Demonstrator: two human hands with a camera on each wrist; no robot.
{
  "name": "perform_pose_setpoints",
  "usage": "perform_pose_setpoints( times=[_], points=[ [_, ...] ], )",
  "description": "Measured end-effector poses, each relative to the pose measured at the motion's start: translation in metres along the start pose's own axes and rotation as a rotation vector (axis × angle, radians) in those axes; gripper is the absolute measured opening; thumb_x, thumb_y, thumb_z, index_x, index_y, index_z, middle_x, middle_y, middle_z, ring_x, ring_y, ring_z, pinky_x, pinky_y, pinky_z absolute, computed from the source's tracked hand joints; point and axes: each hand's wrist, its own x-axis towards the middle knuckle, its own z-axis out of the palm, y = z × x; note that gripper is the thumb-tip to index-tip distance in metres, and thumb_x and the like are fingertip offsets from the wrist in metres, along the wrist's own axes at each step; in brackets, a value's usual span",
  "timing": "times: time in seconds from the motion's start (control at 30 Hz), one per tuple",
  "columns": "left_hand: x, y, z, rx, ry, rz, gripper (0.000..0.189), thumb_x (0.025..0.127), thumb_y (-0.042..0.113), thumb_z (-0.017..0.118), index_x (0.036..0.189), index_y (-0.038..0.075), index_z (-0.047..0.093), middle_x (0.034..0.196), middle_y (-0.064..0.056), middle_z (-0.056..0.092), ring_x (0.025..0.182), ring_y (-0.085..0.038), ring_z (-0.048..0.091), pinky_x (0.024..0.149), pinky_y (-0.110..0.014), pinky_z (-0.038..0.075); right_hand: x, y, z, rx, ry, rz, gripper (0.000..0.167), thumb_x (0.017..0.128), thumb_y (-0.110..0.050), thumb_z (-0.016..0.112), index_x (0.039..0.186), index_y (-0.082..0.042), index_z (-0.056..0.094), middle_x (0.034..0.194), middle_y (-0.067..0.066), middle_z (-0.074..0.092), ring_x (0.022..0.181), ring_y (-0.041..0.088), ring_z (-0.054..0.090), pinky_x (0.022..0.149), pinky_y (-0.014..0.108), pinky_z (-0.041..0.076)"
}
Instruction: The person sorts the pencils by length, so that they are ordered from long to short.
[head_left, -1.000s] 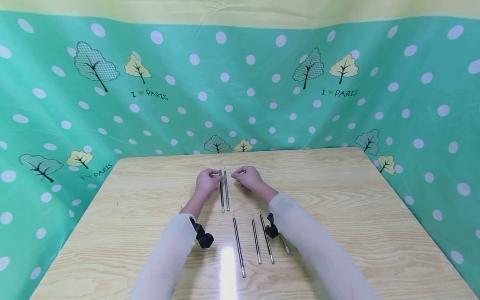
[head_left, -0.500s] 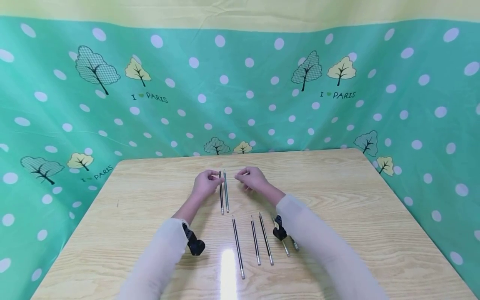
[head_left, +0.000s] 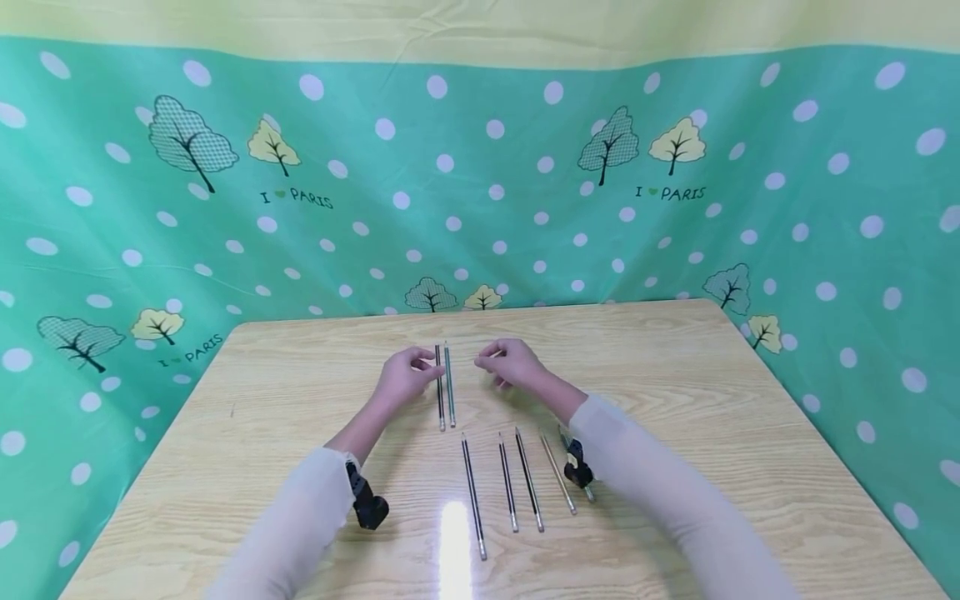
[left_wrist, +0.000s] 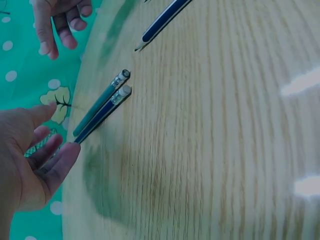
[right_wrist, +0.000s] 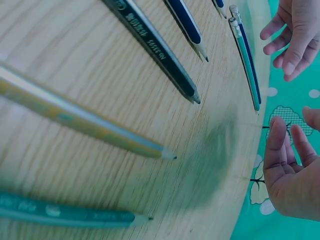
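Observation:
My left hand (head_left: 406, 375) hovers at the left of two pencils lying side by side at the far middle of the table. One is a dark blue pencil (head_left: 439, 400), the other a green pencil (head_left: 450, 392). In the left wrist view, thumb and fingers are spread, a fingertip close to the tip end of the blue pencil (left_wrist: 107, 112); contact is unclear. To the right of the pair, my right hand (head_left: 512, 365) is held with bent, relaxed fingers. Nothing shows between its fingers in the right wrist view, and the thumb is apart from them.
Nearer lie a dark pencil (head_left: 473, 500), a second dark pencil (head_left: 508, 487), a black pencil (head_left: 530, 483), a yellow pencil (head_left: 559, 477) and a green pencil (right_wrist: 65, 216), partly behind the right wrist camera (head_left: 577, 467). A dotted green cloth (head_left: 480, 192) hangs behind the table (head_left: 300, 375).
Both forearms have spread outward, the right hand shifting slightly right away from the pair. The yellow and green pencils beneath the right wrist have become more visible. The pencils have not visibly moved.

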Motion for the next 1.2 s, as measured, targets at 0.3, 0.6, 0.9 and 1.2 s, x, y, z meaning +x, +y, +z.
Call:
perform_pose_setpoints(
  times=[0.3,0.6,0.9,1.2],
  points=[
    [-0.014,0.006,-0.002,0.070,-0.053,0.062,0.042,0.084,0.026,0.069,0.119,0.005,0.060,0.101,-0.010,0.063,0.077,-0.017,0.060,0.063,-0.024,0.053,-0.015,0.001,-0.008,-0.033,-0.058,-0.020,0.026,0.087,-0.028,0.066,0.106,-0.011,0.063,0.092,0.007,0.062,0.071,0.024,0.063,0.060,0.033,0.058],
    [-0.025,0.001,-0.004,0.088,-0.084,0.107,0.040,0.083,0.026,0.071,0.115,0.005,0.062,0.095,-0.007,0.064,0.083,-0.018,0.060,0.061,-0.023,0.052,-0.029,0.008,-0.015,-0.065,-0.101,-0.029,0.024,0.087,-0.027,0.065,0.105,-0.010,0.063,0.093,0.016,0.063,0.066,0.023,0.062,0.057,0.035,0.057],
    [-0.041,-0.002,-0.002,0.105,-0.148,0.133,0.036,0.082,0.025,0.072,0.112,0.006,0.065,0.090,-0.004,0.064,0.077,-0.014,0.060,0.062,-0.023,0.052,-0.046,0.019,-0.019,-0.070,-0.131,-0.014,0.022,0.088,-0.026,0.065,0.104,-0.011,0.063,0.085,0.014,0.062,0.065,0.023,0.061,0.058,0.036,0.057],
    [-0.061,-0.001,0.004,0.110,-0.181,0.198,0.031,0.080,0.021,0.073,0.105,0.004,0.067,0.081,-0.001,0.062,0.068,-0.010,0.058,0.058,-0.021,0.050,-0.060,0.027,-0.023,-0.085,-0.153,-0.003,0.021,0.087,-0.025,0.065,0.103,-0.010,0.064,0.083,0.012,0.060,0.063,0.021,0.059,0.056,0.034,0.055]
  ],
)
